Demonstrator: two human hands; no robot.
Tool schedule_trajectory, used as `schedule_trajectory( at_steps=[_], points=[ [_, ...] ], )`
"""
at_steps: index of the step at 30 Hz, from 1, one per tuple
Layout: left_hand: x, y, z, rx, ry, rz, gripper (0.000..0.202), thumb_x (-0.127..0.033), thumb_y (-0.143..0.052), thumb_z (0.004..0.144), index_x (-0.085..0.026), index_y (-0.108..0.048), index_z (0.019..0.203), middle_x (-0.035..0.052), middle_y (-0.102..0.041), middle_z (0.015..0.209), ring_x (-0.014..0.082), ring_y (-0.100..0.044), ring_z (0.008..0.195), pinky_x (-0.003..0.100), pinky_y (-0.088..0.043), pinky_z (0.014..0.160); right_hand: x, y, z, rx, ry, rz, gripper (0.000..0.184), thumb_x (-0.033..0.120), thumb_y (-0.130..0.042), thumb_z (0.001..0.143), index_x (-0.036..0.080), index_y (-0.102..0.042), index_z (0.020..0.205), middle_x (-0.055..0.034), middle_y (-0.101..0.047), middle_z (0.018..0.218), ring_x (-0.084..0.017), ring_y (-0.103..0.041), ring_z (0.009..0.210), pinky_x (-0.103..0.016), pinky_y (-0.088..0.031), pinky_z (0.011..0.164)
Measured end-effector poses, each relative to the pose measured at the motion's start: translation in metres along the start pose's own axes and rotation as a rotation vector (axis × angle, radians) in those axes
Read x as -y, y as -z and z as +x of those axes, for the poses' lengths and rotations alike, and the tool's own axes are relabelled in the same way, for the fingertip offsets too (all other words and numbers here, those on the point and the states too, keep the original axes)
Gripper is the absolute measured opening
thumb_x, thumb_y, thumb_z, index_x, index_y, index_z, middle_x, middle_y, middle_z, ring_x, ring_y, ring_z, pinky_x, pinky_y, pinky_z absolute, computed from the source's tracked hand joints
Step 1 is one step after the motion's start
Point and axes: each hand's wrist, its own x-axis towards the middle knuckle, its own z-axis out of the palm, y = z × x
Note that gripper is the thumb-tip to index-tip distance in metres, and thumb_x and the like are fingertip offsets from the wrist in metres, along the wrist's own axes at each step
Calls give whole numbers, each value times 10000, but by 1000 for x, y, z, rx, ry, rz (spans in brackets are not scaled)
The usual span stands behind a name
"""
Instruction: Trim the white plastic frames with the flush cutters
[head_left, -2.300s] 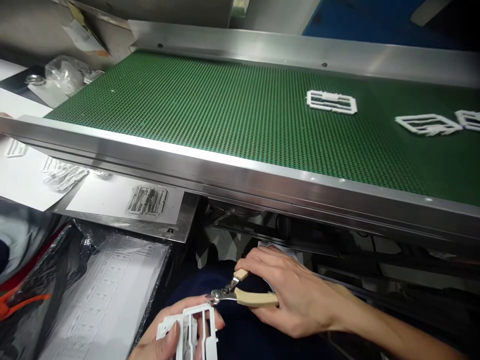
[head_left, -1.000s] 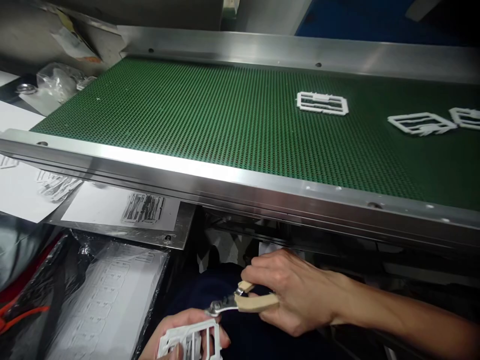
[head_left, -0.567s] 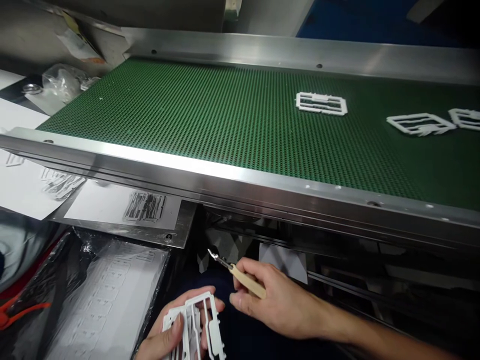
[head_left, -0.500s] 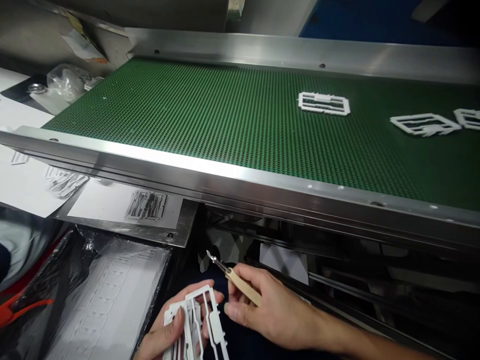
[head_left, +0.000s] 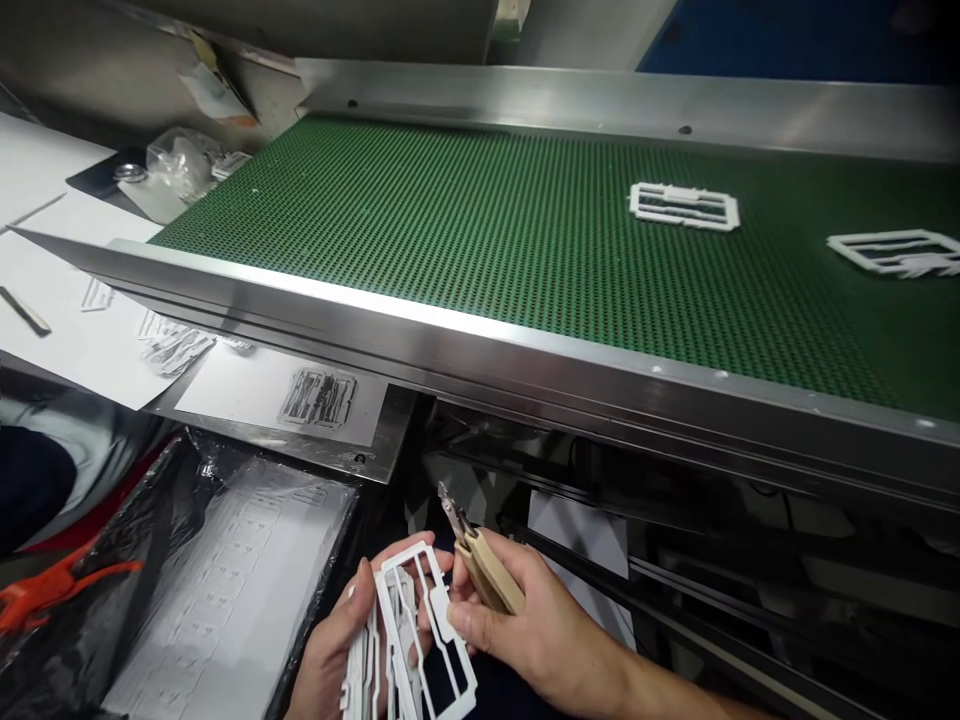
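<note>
The green belt (head_left: 450,220) is filling the upper part of the view, and its near metal rail (head_left: 525,345) is running between it and the person's hands. Two white frames are lying on this belt, one in the right half (head_left: 684,207) and another at the right edge (head_left: 930,264); both are staying out of touch with the hands. Below the rail, at left, the bench (head_left: 371,455) is carrying paper (head_left: 225,395) with a pile of similar frames (head_left: 319,398).

In the lower middle, the left hand (head_left: 334,635) is holding a stack of frames (head_left: 364,650), with the thumb lying over the left side and the fingers supporting from behind. The front frame (head_left: 441,610) is standing out to the right of this stack. Its long axis is running from upper left to lower right, steeply. Both hands are close to it: the left is lying at its left and behind, while the right hand (head_left: 536,630) is coming from its right, the thumb seemingly touching its right long side.

The right hand is also gripping nippers (head_left: 495,580), whose tips are pointing away from the person, beyond the frame and apart from it.
</note>
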Motion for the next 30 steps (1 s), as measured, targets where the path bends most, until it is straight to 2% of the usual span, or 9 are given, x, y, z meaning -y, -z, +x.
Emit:
schedule_trajectory(
  at_steps=[5,10,13,16,20,25,30],
  points=[
    [-1,0,0,-56,3,-20,340,-281,-426,958,-172,-689,1145,152,-696,1160,344,-608,1121,510,-453,990,-2,-2,2,-4,4,8,232,286,-644,794,161,-451,823,28,-455,728,-105,-400,667,-245,-372,628],
    [-6,-15,0,-82,36,-65,286,-287,-574,887,-160,-706,1107,138,-730,1072,313,-680,962,437,-512,910,-3,-3,6,9,18,20,269,336,-647,785,162,-443,805,30,-441,713,-104,-390,652,-246,-359,614],
    [-10,-30,0,-231,1,11,312,-290,-678,820,-167,-694,1106,120,-740,1018,230,-696,812,315,-555,770,-5,-2,8,-5,28,-37,261,357,-626,802,167,-448,799,35,-433,697,-104,-384,641,-244,-351,602],
    [-13,-42,1,-436,-63,190,371,-327,-742,768,-174,-678,1100,87,-747,932,172,-676,711,239,-549,674,-4,2,6,-95,0,-258,198,353,-587,839,182,-488,855,21,-500,752,-116,-433,669,-248,-370,619],
    [-17,-45,3,-556,-114,393,475,-409,-782,712,-172,-659,1104,70,-745,870,123,-625,596,180,-499,538,0,11,-1,-163,8,-539,161,369,-552,870,222,-517,926,22,-572,795,-129,-482,689,-254,-385,636],
    [-18,-44,4,-561,-158,392,481,-413,-772,723,-156,-649,1110,72,-749,873,103,-603,566,169,-490,521,-1,9,-1,-128,-59,-482,125,328,-550,855,212,-512,880,19,-567,786,-129,-479,689,-256,-384,634],
    [-15,-36,6,-429,-112,81,435,-307,-718,792,-167,-624,1194,98,-750,961,196,-692,742,262,-564,661,-10,-3,9,-48,-34,-141,184,318,-589,812,171,-489,859,21,-470,741,-115,-401,672,-254,-364,629]
  ],
)
